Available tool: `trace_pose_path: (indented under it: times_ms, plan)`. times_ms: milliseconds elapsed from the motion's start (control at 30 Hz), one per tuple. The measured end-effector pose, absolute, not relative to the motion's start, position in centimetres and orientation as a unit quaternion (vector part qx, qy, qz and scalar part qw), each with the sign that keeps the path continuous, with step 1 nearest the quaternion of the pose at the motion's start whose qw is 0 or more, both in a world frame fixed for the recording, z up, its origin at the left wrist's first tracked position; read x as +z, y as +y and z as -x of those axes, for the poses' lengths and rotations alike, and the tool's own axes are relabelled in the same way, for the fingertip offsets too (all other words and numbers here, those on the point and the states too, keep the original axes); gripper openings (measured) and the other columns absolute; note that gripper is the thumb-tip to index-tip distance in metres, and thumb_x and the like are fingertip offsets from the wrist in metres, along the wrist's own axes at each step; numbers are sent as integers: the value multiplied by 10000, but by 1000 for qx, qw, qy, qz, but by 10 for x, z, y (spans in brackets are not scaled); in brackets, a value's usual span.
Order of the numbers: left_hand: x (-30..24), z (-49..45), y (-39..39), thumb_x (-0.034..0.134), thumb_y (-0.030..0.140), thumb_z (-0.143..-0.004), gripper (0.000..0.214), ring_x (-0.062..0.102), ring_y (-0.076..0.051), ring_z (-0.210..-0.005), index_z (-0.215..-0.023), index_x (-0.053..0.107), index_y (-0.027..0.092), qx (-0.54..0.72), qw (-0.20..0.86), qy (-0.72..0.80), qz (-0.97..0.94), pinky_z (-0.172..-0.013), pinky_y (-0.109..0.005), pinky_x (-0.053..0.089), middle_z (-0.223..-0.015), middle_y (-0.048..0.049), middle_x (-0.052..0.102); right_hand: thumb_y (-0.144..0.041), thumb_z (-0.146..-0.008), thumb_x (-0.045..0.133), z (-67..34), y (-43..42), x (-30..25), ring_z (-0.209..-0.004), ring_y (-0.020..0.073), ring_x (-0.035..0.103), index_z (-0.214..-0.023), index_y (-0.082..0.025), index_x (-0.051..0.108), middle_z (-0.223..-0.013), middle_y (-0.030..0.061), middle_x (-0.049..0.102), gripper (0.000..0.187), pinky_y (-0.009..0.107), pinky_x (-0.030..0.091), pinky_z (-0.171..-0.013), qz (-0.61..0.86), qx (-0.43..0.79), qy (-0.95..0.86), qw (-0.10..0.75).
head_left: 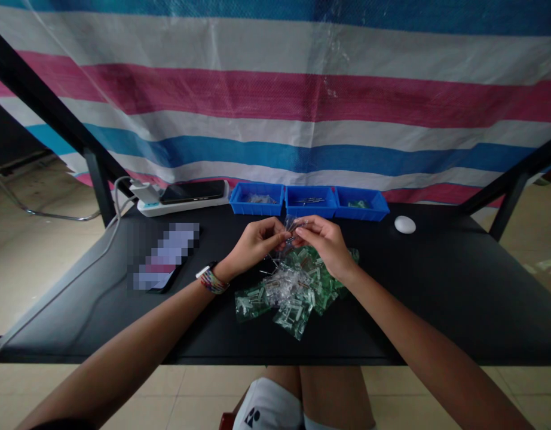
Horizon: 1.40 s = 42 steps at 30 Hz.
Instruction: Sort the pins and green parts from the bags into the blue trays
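My left hand (263,240) and my right hand (323,239) meet above the middle of the black table. Between their pinched fingertips is a small clear plastic bag (290,224), gripped from both sides; what is inside is too small to make out. Beneath and in front of my hands lies a pile of small green and clear plastic bags (296,286), with little pale pieces showing through. A few thin metal pins (267,272) stick out at the pile's left edge. My right forearm and hand hide part of the pile.
Behind my hands stand three blue bins: the left bin (256,209) with clear pieces, the middle bin (309,210) with metal pins, the right bin (361,214) with greenish items. A power strip (181,206), phone (168,258), cable (100,254) and white oval object (405,224) flank them.
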State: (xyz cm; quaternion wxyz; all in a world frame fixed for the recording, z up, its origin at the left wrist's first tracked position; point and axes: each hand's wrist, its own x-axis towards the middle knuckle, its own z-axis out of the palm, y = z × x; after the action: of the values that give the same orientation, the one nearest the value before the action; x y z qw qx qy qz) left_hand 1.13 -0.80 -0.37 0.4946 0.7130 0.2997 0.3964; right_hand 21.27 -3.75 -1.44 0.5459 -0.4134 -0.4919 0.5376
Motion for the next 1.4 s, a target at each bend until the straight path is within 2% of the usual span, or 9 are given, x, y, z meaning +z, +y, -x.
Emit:
trace_pose_path:
  times_ms: [267,533,767,900,1000,1100,1233,1400]
  plan:
    - [-9,-8,-6,737,443,-982,345,606,-149,-692,-803,659,159,386,463,285,-745,-657,-251,465,-735,-29,673,-405,-775,879,-214,-37,-12,-696,184,752,-989,-215,769,-851,21,799,307,355,645,-720,412,551,-479,545]
    - [-11,-8,-6,660,480,-1017,416,523,-137,-660,-745,606,170,380,416,309,-766,-612,-242,392,-697,-3,601,-415,-793,865,-215,-36,-15,-690,190,753,-990,-214,765,-855,27,797,299,366,642,-711,416,541,-500,533]
    - [-7,-8,-7,699,497,-987,399,493,-126,-625,-774,590,178,393,422,323,-750,-583,-239,363,-679,13,566,-397,-835,834,-214,-36,-14,-684,196,751,-967,-221,729,-829,24,780,244,362,634,-682,415,493,-545,536]
    - [-8,-7,-7,634,585,-1004,553,459,-112,-540,-643,577,170,385,424,348,-742,-538,-243,326,-572,7,538,-342,-909,762,-213,-41,-11,-756,196,750,-963,-227,707,-872,28,772,138,358,629,-731,422,386,-600,559]
    - [-9,-7,-6,536,662,-1028,644,537,-137,-506,-668,698,153,370,484,352,-711,-543,-260,388,-534,-39,611,-256,-975,683,-215,-46,-6,-824,200,738,-969,-236,711,-922,36,768,34,368,613,-800,417,233,-682,554]
    - [-8,-7,-6,510,678,-1033,676,625,-166,-557,-708,752,137,381,538,334,-673,-581,-272,454,-605,-89,698,-179,-1025,606,-218,-50,-2,-956,223,733,-1002,-246,726,-988,56,766,139,403,601,-907,390,109,-763,504]
    - [-5,-8,-5,620,570,-1005,538,650,-160,-613,-727,757,132,388,542,320,-673,-585,-256,450,-708,-93,747,-98,-1014,609,-219,-51,-4,-1105,248,702,-1060,-253,743,-1111,76,766,210,443,596,-995,372,16,-812,449]
    - [-5,-8,-4,697,461,-954,335,637,-153,-599,-837,746,150,397,540,322,-668,-593,-244,465,-663,-36,732,-45,-971,637,-217,-52,-7,-1199,281,670,-1087,-259,749,-1194,91,746,268,498,598,-1039,362,-36,-803,473]
